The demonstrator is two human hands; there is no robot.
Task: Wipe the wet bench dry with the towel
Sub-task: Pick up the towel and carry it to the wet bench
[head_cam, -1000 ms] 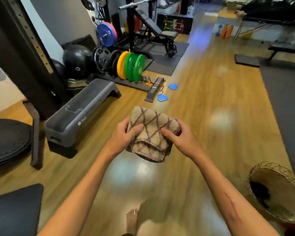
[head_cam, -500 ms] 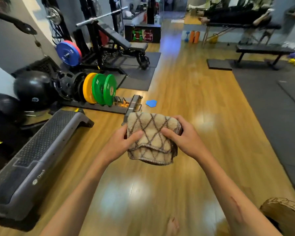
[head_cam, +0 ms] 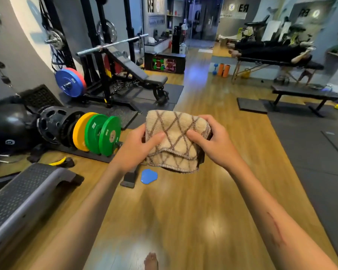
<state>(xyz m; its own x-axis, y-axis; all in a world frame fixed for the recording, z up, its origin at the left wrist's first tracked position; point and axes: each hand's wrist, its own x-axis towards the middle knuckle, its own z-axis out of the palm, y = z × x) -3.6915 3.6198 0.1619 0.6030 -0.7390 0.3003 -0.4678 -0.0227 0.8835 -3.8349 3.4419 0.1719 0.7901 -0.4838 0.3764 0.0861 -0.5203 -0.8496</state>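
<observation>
Nearest us a bare foot (head_cam: pixel 151 260) stands on the wood floor (head_cam: pixel 183 221); our two forearms reach forward above it. Our left hand (head_cam: pixel 134 148) and right hand (head_cam: pixel 216 145) hold the towel (head_cam: pixel 176 141) up between them, folded, beige with a brown diamond pattern and a stitched hem; each thumb lies on top and the fingers curl round the sides, so both hands grip it, well above the floor.

Just under the towel a blue pad (head_cam: pixel 149 176) lies on the floor beside the end of a plate rack (head_cam: pixel 128 180); to the left a grey step (head_cam: pixel 23 195) runs to the frame's lower edge. On the rack stand a yellow plate (head_cam: pixel 80 131) and two green plates (head_cam: pixel 105 136); their white marks are too small to read. A black ball (head_cam: pixel 7 131) beside them bears a round logo we cannot make out.

Ahead the floor stays open in a broad strip, edged by dark mats (head_cam: pixel 310 149) on the right and the rack on the left. Further left an incline bench (head_cam: pixel 137 72) sits under a barbell (head_cam: pixel 113 43), with a blue plate (head_cam: pixel 68 83) on the frame; further right a flat bench (head_cam: pixel 302 93) stands on the mat. Beyond it, a person lies on a table (head_cam: pixel 277 62). Wall signs at the back show mirrored letters like "RE"; the rest is blurred.
</observation>
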